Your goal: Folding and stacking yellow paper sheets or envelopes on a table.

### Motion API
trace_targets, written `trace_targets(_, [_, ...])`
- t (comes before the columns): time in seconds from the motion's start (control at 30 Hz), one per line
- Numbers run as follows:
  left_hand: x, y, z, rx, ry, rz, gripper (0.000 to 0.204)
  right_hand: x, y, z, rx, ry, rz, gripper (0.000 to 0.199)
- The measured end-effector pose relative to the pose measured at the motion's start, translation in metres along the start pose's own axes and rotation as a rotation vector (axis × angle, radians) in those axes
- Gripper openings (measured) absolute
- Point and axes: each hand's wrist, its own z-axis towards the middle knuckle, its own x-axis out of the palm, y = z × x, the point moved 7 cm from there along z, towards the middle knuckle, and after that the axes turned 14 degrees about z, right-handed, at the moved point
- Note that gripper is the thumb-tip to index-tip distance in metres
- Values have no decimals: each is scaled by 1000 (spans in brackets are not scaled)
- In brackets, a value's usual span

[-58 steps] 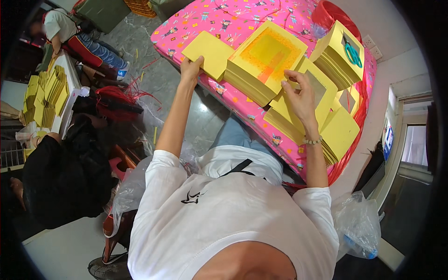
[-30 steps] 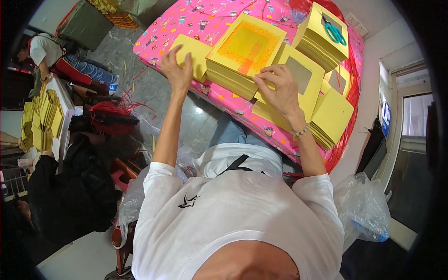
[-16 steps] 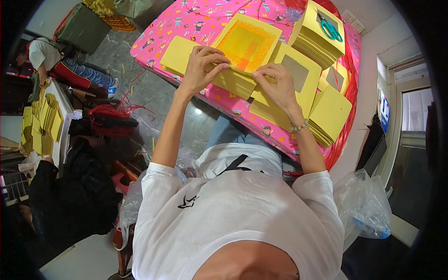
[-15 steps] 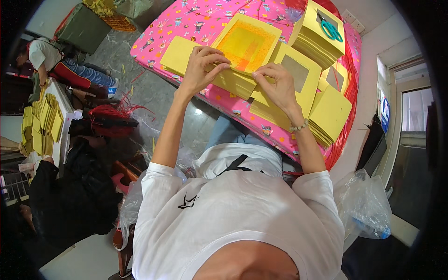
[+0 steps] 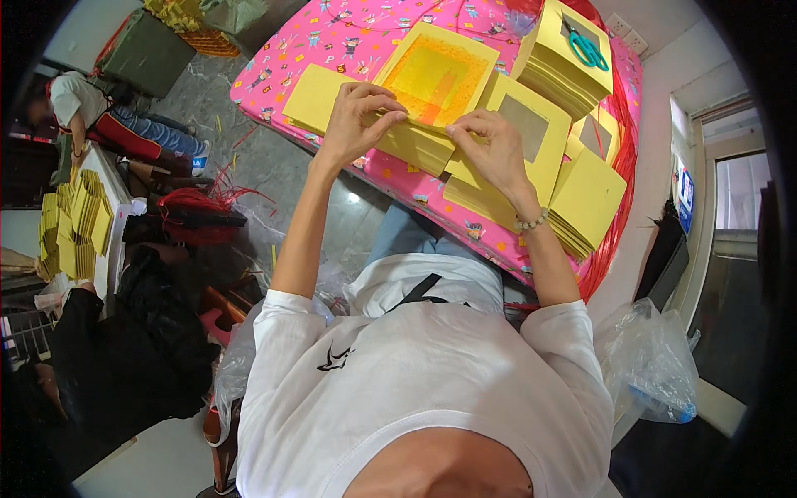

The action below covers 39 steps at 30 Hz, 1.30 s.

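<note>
A yellow card [image 5: 491,63] with a speckled orange-and-yellow panel lies at the middle of the pink table, on top of a yellow stack. My left hand [image 5: 362,124] pinches the card's near left edge between thumb and fingers. At its near right corner, my right hand [image 5: 491,149] grips the same edge, fingers curled and a beaded bracelet on the wrist. What exactly lies between the fingertips is too small to make out. Beneath the right hand sits a stack of yellow cards [image 5: 548,137] with a grey square window. Folded yellow cards [image 5: 311,95] lie beside my left hand.
Teal-handled scissors [image 5: 588,50] rest on a tall yellow stack [image 5: 552,79] at the far right. More yellow pieces [image 5: 588,199] stand at the table's right edge, beside red strands [image 5: 618,207]. At left, people work around a white table [image 5: 116,178] bearing yellow bundles [image 5: 75,220].
Both hands keep their pinch on the card's near edge, almost in the same place. The view has shifted very slightly.
</note>
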Motion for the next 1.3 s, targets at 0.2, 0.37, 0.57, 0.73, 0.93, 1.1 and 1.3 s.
trace_targets(0.2, [2, 3, 0, -22, 35, 1, 17, 1, 0, 1, 32, 27, -47, 19])
trace_targets(0.37, [3, 4, 0, -34, 33, -7, 17, 1, -1, 2, 39, 29, -64, 20])
trace_targets(0.57, [-4, -6, 4, 11, 53, 68, 16, 0, 5, 0, 20, 11, -81, 22])
trace_targets(0.73, [-10, -35, 15, 182, 31, 311, 21, -7, 26, 4, -80, -99, -69, 22])
trace_targets(0.93, [-2, -39, 25, 261, -68, 367, 18, -14, 38, 5, -255, -139, -100, 30])
trace_targets(1.1, [-25, -30, 24, 100, -323, 81, 17, -28, 14, 6, -59, -299, 136, 75])
trace_targets(1.3, [-4, -21, 18, -73, 2, -735, 20, -24, -17, 24, -56, -206, 514, 95])
